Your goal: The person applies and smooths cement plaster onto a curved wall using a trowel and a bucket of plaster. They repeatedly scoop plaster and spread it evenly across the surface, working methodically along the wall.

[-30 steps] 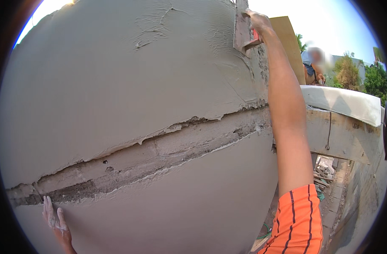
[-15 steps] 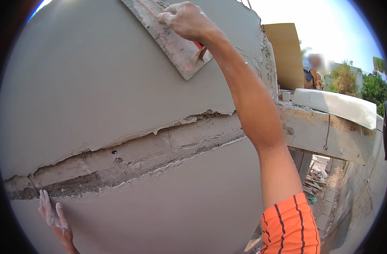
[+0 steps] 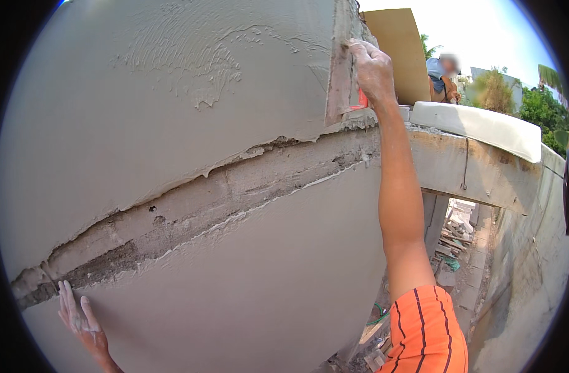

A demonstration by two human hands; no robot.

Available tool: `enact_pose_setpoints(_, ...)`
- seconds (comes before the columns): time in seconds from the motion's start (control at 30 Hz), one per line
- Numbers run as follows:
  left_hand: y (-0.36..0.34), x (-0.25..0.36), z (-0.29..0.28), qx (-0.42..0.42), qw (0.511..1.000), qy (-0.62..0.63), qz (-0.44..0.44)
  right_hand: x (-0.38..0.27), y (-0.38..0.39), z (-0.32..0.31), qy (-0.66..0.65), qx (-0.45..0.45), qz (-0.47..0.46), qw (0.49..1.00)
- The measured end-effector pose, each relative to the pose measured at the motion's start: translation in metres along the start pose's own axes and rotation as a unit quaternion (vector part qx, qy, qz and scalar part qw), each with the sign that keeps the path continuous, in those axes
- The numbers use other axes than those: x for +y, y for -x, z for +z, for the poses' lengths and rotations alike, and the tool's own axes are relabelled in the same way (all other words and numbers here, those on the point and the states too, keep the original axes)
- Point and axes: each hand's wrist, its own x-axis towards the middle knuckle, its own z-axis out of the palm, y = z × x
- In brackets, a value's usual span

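My right hand [image 3: 372, 71] grips the red handle of a flat plastering trowel [image 3: 340, 62], held upright against the upper plastered wall [image 3: 141, 124] at its right edge, where fresh swirled ridges show in the grey plaster. My left hand [image 3: 79, 323], white with plaster, rests with fingers stretched out on the lower plastered surface [image 3: 253, 267], its fingertips at a rough recessed band [image 3: 222, 193] of bare masonry that slants across the wall between the two smooth surfaces.
Past the wall's right edge stand a tan board [image 3: 396, 50], a pale slab [image 3: 477, 130] on a concrete beam [image 3: 477, 168] and another person [image 3: 440, 84] in blue beside trees. Below are rubble [image 3: 458, 230], a walkway and a weathered side wall [image 3: 527, 261].
The trowel was turned diagonally across the upper plaster half a second ago; now it is upright at the right edge again. My left hand stays on the wall. The view has shifted slightly.
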Motion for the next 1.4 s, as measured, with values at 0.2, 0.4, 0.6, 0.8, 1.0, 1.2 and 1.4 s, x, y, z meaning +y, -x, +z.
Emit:
enact_pose_setpoints(0.2, -0.004, -0.002, 0.005, 0.02, 0.999, 0.012, 0.038, 0.129, 0.054, -0.076, -0.244, 0.139, 0.365, 0.888)
enact_pose_setpoints(0.4, -0.003, -0.004, 0.007, 0.028, 0.998, -0.002, 0.052, 0.096, 0.034, -0.021, -0.232, 0.032, 0.373, 0.898)
enact_pose_setpoints(0.6, -0.002, 0.004, -0.003, 0.025, 0.999, -0.001, 0.04, -0.02, -0.015, 0.06, -0.23, -0.103, 0.248, 0.935)
enact_pose_setpoints(0.8, 0.002, -0.003, 0.0, 0.027, 1.0, -0.001, 0.014, -0.143, 0.013, 0.157, -0.223, -0.19, 0.13, 0.947)
enact_pose_setpoints(1.0, -0.003, 0.012, -0.008, 0.02, 0.996, 0.088, 0.028, -0.266, 0.049, 0.229, -0.276, -0.145, 0.18, 0.933)
enact_pose_setpoints(1.2, -0.008, -0.003, -0.016, 0.017, 0.99, 0.137, 0.015, -0.313, 0.104, 0.26, -0.723, -0.09, 0.254, 0.636)
enact_pose_setpoints(1.4, -0.005, -0.026, 0.001, 0.017, 0.989, 0.111, 0.097, -0.197, 0.17, 0.247, -0.932, -0.136, -0.009, 0.336)
